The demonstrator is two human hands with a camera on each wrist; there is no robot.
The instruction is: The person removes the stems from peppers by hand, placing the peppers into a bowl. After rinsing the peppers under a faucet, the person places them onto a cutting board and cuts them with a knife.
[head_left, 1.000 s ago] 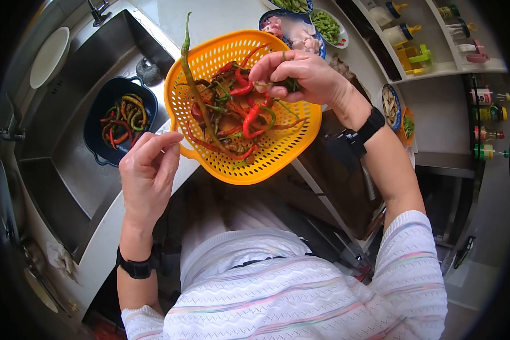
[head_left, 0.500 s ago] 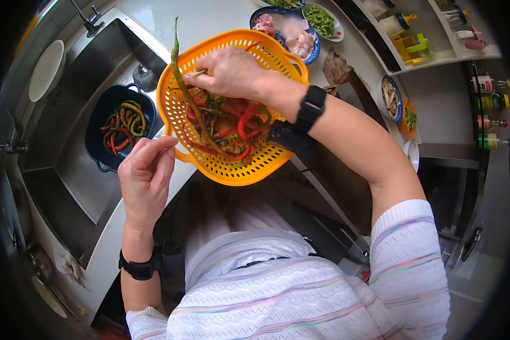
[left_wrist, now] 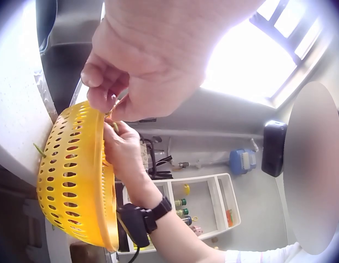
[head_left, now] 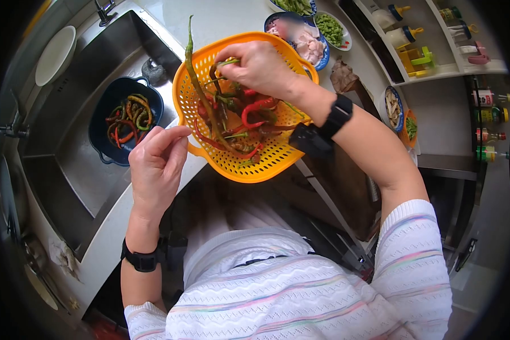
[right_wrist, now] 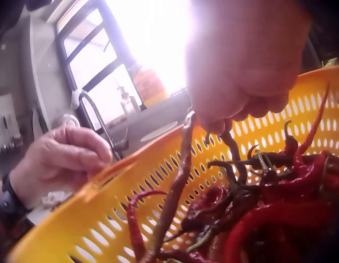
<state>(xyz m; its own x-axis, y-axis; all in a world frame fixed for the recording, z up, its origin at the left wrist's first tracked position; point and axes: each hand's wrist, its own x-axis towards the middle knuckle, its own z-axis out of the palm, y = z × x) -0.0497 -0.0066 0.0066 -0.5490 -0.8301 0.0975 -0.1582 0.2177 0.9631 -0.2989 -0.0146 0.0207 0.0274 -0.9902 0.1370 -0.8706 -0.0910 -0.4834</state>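
A yellow perforated basket [head_left: 256,177] holds red, green and dark chili peppers [head_left: 258,107]. My left hand [head_left: 157,161] grips its left handle between thumb and curled fingers. Over the far part of the basket, my right hand [head_left: 262,68] pinches a dark, curved chili pepper [right_wrist: 232,149] near its stem. That pepper hangs down among the others, and my fingers cover its top end. A long brownish-green chili [head_left: 198,90] leans against the left wall, its tip standing above the rim.
To the left, a dark blue basin [head_left: 105,154] with more chilies [head_left: 135,116] sits in the steel sink [head_left: 68,175]. Behind the basket are a plate of cut meat [head_left: 309,46] and a dish of chopped greens [head_left: 330,28]. A bottle rack [head_left: 391,56] stands at right.
My right hand first reached from the basket's right side to its left, then drew back a little and now pinches a dark chili. The left hand stays at the handle.
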